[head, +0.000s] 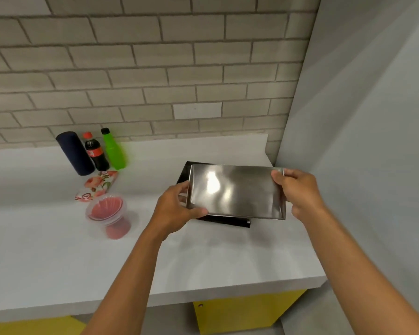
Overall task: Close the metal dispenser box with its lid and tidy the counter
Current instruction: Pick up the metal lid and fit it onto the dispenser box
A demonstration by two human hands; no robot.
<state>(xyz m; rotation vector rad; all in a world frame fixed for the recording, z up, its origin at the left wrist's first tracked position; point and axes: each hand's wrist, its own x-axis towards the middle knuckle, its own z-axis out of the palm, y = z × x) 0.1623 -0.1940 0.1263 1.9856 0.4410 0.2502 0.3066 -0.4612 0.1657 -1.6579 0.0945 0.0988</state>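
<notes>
I hold a shiny rectangular metal lid (236, 191) in both hands above the white counter (58, 257). My left hand (177, 211) grips its left edge and lower left corner. My right hand (298, 192) grips its right edge. Under the lid sits a dark box (224, 221), mostly hidden, with only black edges showing at the back left and along the front. The lid is tilted slightly and covers nearly all of the box.
At the back left stand a dark blue cylinder (75, 153), a cola bottle (96, 152) and a green bottle (113, 149). A floral cloth (97, 186) lies before them. A clear lidded cup with red contents (109, 215) stands nearer. A grey wall (361, 141) bounds the right.
</notes>
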